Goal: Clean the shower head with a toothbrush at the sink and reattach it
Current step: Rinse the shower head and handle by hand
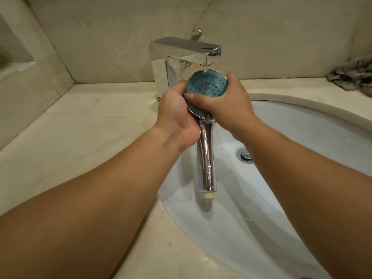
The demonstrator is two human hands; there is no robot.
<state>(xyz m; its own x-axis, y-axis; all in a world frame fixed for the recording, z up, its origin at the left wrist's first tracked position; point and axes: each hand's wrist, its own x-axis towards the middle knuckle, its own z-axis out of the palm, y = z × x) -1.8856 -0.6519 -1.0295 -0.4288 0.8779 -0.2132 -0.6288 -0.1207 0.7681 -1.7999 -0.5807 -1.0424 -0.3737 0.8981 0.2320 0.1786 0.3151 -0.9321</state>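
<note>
A: We see the shower head [207, 87] held over the left part of the sink [302, 125], its blue-green spray face turned up directly under the spout of the chrome faucet [181, 51], from which a thin stream of water falls onto it.

B: And our hands?

A: Our left hand [175, 115] grips the neck where head meets chrome handle, fingers curled behind it. Our right hand [227, 101] clasps the head's right rim, fingers wrapped around it, thumb laid across the face's lower edge.

B: Surroundings?

A: The handle points toward us over the basin; a crumpled cloth [352, 75] lies on the marble counter [80, 121], far right.
</note>
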